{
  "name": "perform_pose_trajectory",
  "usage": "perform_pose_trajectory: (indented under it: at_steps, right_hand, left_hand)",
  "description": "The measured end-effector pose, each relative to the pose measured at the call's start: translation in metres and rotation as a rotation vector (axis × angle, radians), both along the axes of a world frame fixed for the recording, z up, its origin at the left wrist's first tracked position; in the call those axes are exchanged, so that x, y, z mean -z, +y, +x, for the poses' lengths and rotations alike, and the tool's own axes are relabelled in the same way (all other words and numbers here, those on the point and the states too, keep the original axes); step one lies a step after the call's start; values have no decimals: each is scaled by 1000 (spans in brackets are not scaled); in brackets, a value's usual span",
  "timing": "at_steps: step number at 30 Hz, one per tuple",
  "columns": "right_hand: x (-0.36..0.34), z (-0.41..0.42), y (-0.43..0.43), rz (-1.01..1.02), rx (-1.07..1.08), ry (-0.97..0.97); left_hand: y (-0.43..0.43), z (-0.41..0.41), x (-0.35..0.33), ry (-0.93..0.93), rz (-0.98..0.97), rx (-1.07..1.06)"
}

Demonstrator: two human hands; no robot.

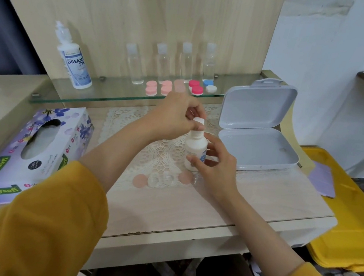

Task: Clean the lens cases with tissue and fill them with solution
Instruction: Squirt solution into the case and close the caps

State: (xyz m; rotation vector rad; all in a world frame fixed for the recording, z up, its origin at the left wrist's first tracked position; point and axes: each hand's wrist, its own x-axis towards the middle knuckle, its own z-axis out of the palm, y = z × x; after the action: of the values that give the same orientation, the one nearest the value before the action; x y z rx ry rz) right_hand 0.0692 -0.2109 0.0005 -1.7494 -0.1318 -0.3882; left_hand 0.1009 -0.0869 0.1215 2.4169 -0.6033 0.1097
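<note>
My right hand (215,165) is curled round the lower body of the small white bottle (195,145), held upright over the lace mat (164,156), while my left hand (172,115) pinches its cap (199,122) from above between fingertips and thumb. The open lens case (159,178) lies on the mat at the bottle's 7 o'clock, with a pink lid (139,181) at its 9 o'clock and a second pink lid (185,177) at its 3 o'clock. The tissue box (33,148) sits well apart at the bottle's 9 o'clock, and an open grey box (258,134) at its 2 o'clock.
</note>
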Motion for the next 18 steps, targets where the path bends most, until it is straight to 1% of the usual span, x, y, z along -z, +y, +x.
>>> perform_pose_trajectory:
  at_steps: [3,6,8,11,15,18]
  right_hand:
    - [-1,-1,1,-10,8,-1]
    - [-2,-1,1,-21,12,-5]
    - [-4,0,0,-77,24,-8]
    - [-6,6,-2,-116,51,5]
    - [-13,17,-4,-209,109,-11]
    - [-23,28,-5,-276,162,-11]
  left_hand:
    - [5,-2,-3,63,-23,72]
    - [14,-6,1,60,-104,53]
    - [26,-8,9,39,-144,-27]
    - [53,-12,36,27,-127,-207]
    - [89,-24,82,31,-3,-416]
    - [108,-33,102,36,75,-452]
